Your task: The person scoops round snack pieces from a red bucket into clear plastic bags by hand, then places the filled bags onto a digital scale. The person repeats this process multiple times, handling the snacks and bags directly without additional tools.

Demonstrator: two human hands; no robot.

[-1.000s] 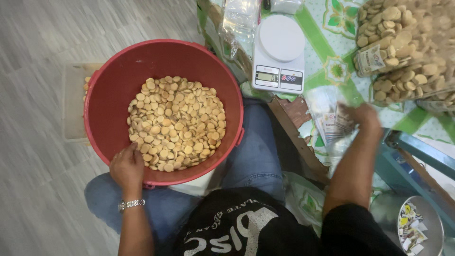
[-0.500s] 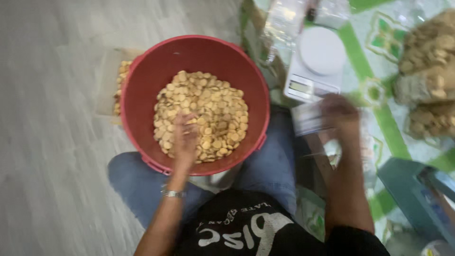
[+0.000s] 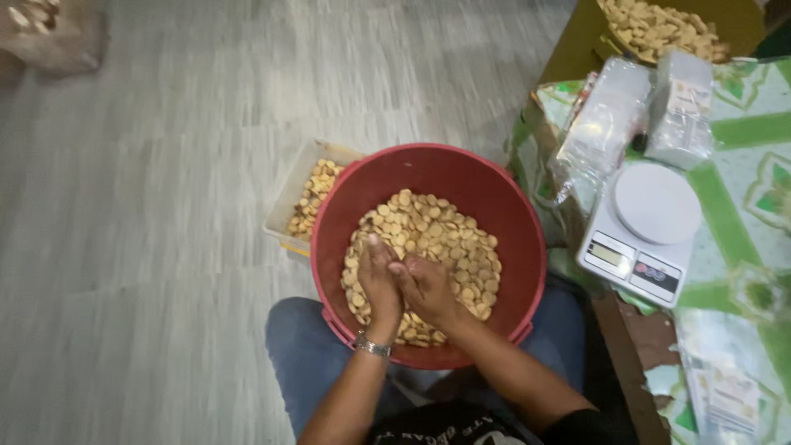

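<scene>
Both my hands are down inside the red tub (image 3: 428, 177), which sits on my lap between my knees in blue jeans (image 3: 301, 354). My left hand (image 3: 379, 280), with a metal bracelet (image 3: 372, 346) at the wrist, and my right hand (image 3: 428, 288) are pressed side by side, touching each other, fingers pointing away from me and lying on the heap of small round tan biscuits (image 3: 449, 235) that covers the tub floor. Fingers are close together, fairly flat, slightly cupped; motion blur, so I cannot tell if any biscuits are actually held in either palm. Just left of the tub, on the grey floor (image 3: 165, 206), a pale rectangular tray (image 3: 290, 202) holds more of the same biscuits, partly hidden behind the tub rim. To my right is a table with a green patterned cloth (image 3: 733, 206); on it a white kitchen scale (image 3: 643, 227) with a round plate, near the tub but apart from it. Behind the scale, clear plastic bags (image 3: 610, 115).
</scene>
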